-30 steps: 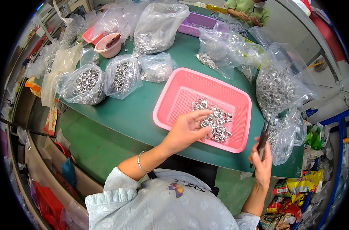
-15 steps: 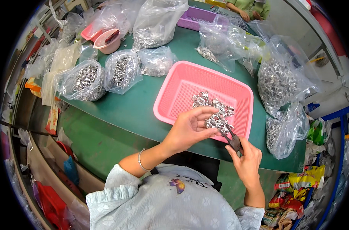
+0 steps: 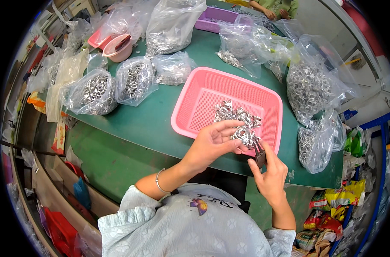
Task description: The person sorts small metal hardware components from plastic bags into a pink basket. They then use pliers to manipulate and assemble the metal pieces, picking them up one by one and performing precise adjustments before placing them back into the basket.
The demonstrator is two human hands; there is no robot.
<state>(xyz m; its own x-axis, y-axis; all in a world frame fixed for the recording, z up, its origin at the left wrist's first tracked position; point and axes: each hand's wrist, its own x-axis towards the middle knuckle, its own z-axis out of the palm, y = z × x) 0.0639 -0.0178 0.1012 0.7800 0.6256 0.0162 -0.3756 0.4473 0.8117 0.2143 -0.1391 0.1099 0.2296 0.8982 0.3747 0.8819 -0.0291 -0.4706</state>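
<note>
Resting at the near rim of the pink basket [image 3: 203,92], a small cluster of metal rings [image 3: 244,134] is pinched between the thumb and curled fingers of the left hand [image 3: 214,143]. Just beside it, the right hand [image 3: 270,173] grips dark pliers [image 3: 259,153], fingers pressed around the handles, tips at the cluster. More loose rings [image 3: 233,115] lie in the basket. Clear bags of rings [image 3: 92,90] crowd the green table [image 3: 135,124].

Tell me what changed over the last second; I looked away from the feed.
The right hand, with its small dark pliers, came up from beyond the table's near edge to the metal ring piece pinched in the left hand. That hand lifted slightly off the pile. The pink basket and bags stayed put.
</note>
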